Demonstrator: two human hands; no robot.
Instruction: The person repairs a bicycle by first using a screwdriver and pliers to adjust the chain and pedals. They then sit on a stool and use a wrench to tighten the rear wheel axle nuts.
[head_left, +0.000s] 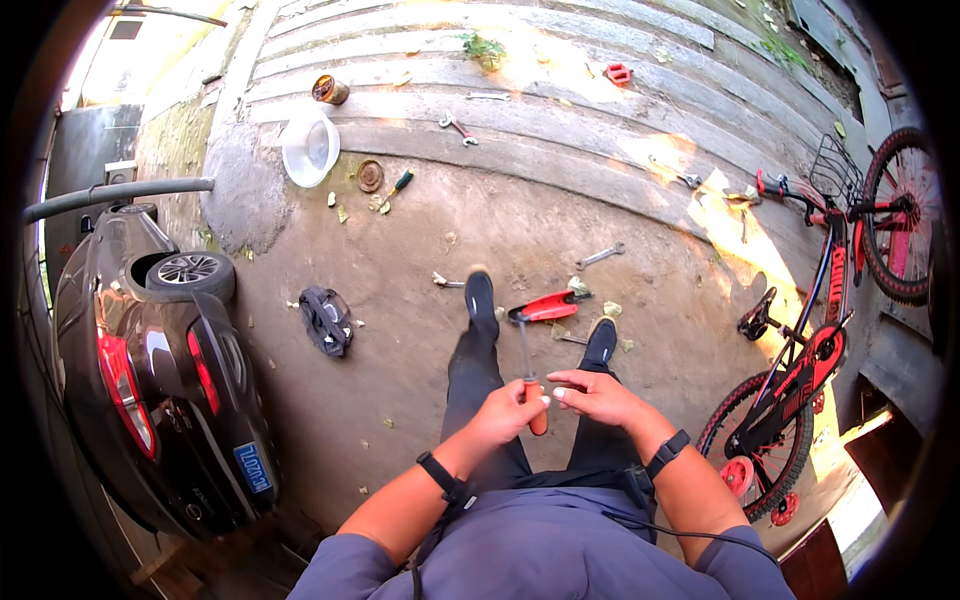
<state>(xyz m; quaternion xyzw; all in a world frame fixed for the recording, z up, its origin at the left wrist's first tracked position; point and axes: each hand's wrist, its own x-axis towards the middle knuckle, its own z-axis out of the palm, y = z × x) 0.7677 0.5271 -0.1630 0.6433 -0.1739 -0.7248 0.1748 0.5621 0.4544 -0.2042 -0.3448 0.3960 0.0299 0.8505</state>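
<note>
My left hand [505, 410] grips a screwdriver by its orange handle [537, 425], its thin metal shaft pointing away from me. My right hand [590, 398] hovers just right of the handle, fingers apart and holding nothing I can see. On the dirty ground [380, 400] between my shoes lies a red and black plastic part [548, 306], beyond the screwdriver's shaft. An open-ended wrench [600, 256] lies ahead to the right. Farther left are a green and black handled tool [398, 190], a round rusty lid [370, 176] and a red-handled wrench [460, 128].
A dark car [165, 420] stands at the left, a red and black bicycle [830, 290] at the right. A black bag [325, 322] lies near the car. Concrete steps [560, 85] ahead hold a red pedal [618, 74]. A clear plastic tub [310, 148] and rusty can [330, 90] sit upper left.
</note>
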